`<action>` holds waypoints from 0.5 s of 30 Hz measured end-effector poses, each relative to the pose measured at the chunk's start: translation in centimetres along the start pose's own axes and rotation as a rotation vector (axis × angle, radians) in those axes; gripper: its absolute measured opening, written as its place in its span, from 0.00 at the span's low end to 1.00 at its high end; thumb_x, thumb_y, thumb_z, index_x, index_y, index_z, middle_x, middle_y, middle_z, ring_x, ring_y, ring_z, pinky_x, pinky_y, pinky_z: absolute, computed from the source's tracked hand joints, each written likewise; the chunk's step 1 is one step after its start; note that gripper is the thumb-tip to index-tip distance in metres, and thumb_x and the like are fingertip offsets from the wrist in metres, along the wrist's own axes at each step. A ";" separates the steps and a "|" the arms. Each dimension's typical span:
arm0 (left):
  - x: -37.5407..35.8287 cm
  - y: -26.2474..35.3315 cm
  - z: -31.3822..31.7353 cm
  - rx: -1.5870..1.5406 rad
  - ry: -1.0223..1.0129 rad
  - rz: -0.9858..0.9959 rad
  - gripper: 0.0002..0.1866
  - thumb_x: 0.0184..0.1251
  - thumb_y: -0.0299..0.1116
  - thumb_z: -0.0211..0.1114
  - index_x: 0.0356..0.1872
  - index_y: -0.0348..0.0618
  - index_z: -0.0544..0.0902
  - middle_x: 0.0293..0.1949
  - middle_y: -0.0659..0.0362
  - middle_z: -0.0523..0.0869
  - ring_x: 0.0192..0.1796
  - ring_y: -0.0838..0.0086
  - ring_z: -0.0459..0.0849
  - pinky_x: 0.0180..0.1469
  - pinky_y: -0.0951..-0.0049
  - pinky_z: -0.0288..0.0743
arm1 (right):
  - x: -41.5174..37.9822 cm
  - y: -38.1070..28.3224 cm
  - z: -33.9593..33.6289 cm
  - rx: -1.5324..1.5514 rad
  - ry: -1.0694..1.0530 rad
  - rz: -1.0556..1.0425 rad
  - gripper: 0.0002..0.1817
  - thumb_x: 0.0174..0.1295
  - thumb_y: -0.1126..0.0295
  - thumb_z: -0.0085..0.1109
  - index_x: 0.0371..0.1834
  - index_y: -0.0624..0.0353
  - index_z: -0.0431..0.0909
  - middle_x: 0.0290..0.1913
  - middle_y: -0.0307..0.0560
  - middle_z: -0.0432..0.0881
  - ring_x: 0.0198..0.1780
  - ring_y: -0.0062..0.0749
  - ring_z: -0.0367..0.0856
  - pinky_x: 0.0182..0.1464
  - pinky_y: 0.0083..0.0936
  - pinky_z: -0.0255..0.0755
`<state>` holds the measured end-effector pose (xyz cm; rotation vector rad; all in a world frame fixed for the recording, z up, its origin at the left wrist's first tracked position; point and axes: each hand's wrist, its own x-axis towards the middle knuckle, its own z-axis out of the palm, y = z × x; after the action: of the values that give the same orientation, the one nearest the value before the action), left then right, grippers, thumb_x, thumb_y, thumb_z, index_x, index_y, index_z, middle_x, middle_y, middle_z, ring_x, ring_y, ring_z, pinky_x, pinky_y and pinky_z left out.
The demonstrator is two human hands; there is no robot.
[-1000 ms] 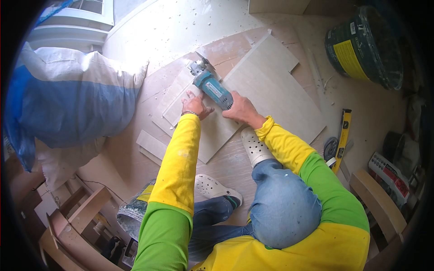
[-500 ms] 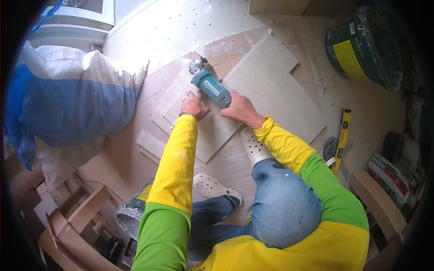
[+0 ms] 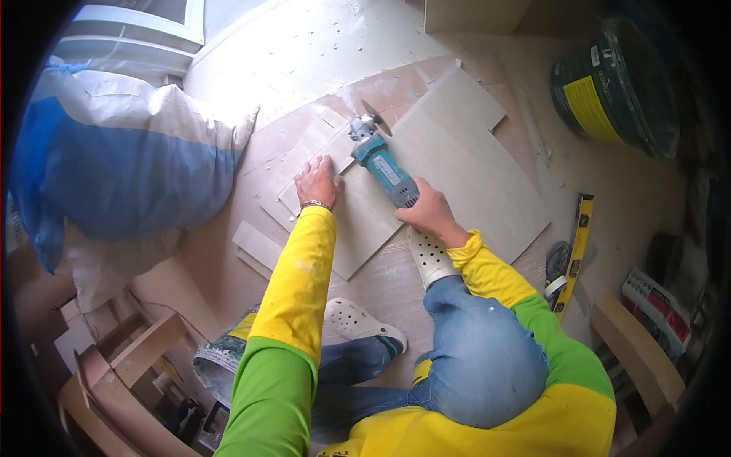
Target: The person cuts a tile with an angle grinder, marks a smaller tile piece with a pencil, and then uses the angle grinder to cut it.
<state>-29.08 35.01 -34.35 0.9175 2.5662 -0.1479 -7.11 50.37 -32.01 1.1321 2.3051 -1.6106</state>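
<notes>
My right hand (image 3: 434,211) is wrapped round the rear of a teal angle grinder (image 3: 385,169). The grinder's head points away from me, and its thin cutting disc (image 3: 376,119) stands tilted above the tiles. My left hand (image 3: 317,181) rests palm down on a pale floor tile (image 3: 354,221), its fingers stretched out and lying flat to the left of the grinder. Beneath the grinder and to its right lies a larger pale tile (image 3: 472,156). A narrow tile strip (image 3: 259,244) lies nearer my left sleeve.
A blue and white sack (image 3: 137,160) stands at the left. At the upper right is a dark bucket (image 3: 609,91) with a yellow label. A yellow spirit level (image 3: 576,251) and a tape roll (image 3: 555,287) lie at the right. Another bucket (image 3: 221,362) stands lower left.
My right hand has moved the grinder to the right and back, and its disc now shows clear of the tile. My left hand has slid slightly and its fingers have flattened out.
</notes>
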 end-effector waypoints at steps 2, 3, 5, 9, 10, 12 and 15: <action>-0.5 -0.4 0.1 0.075 0.038 -0.037 0.40 0.64 0.48 0.74 0.75 0.48 0.71 0.74 0.42 0.73 0.73 0.47 0.74 0.74 0.54 0.67 | -0.7 1.1 -1.2 0.022 0.042 -0.025 0.33 0.46 0.58 0.70 0.55 0.63 0.77 0.42 0.66 0.86 0.46 0.63 0.87 0.51 0.45 0.80; 0.0 -1.5 0.5 0.004 0.040 0.009 0.40 0.64 0.48 0.74 0.75 0.47 0.70 0.73 0.42 0.73 0.73 0.48 0.74 0.74 0.56 0.68 | -1.1 1.6 -1.9 0.046 0.091 -0.041 0.33 0.46 0.58 0.71 0.55 0.63 0.78 0.42 0.65 0.87 0.45 0.61 0.87 0.50 0.43 0.80; 0.7 -2.4 0.5 -0.057 0.012 0.073 0.37 0.66 0.45 0.73 0.73 0.45 0.72 0.73 0.42 0.73 0.73 0.49 0.73 0.73 0.57 0.70 | -1.7 2.4 -3.8 0.035 0.109 -0.056 0.32 0.46 0.59 0.71 0.55 0.63 0.78 0.42 0.64 0.87 0.45 0.60 0.87 0.50 0.42 0.80; 1.6 -3.7 0.4 -0.053 0.029 0.139 0.33 0.68 0.46 0.71 0.68 0.42 0.73 0.70 0.40 0.75 0.67 0.43 0.78 0.70 0.54 0.73 | -2.5 3.2 -7.1 0.020 0.162 -0.024 0.31 0.46 0.60 0.74 0.53 0.63 0.79 0.41 0.56 0.87 0.42 0.48 0.87 0.49 0.37 0.80; 2.5 -4.3 -0.3 -0.075 -0.089 0.173 0.28 0.70 0.47 0.69 0.64 0.41 0.75 0.66 0.40 0.78 0.64 0.43 0.80 0.67 0.53 0.74 | -2.7 3.6 -7.5 0.038 0.206 -0.005 0.30 0.45 0.60 0.76 0.52 0.63 0.80 0.40 0.52 0.86 0.40 0.41 0.86 0.48 0.35 0.79; 3.8 -4.9 -2.9 -0.105 -0.209 0.201 0.25 0.73 0.47 0.66 0.60 0.40 0.77 0.61 0.39 0.82 0.61 0.44 0.82 0.64 0.53 0.75 | -2.9 3.9 -7.9 0.041 0.209 -0.009 0.28 0.45 0.61 0.76 0.49 0.63 0.81 0.39 0.50 0.86 0.39 0.39 0.85 0.47 0.34 0.79; 6.0 -6.4 -6.0 -0.234 -0.623 0.245 0.32 0.73 0.53 0.66 0.67 0.36 0.76 0.61 0.41 0.85 0.65 0.52 0.82 0.68 0.63 0.72 | -3.0 3.7 -8.4 0.052 0.218 0.042 0.30 0.46 0.59 0.75 0.52 0.63 0.80 0.43 0.55 0.87 0.43 0.46 0.87 0.50 0.36 0.80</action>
<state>-39.35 34.99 -31.62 0.9107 1.8426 -0.0485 -0.03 56.55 -29.83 1.4241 2.3607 -1.6131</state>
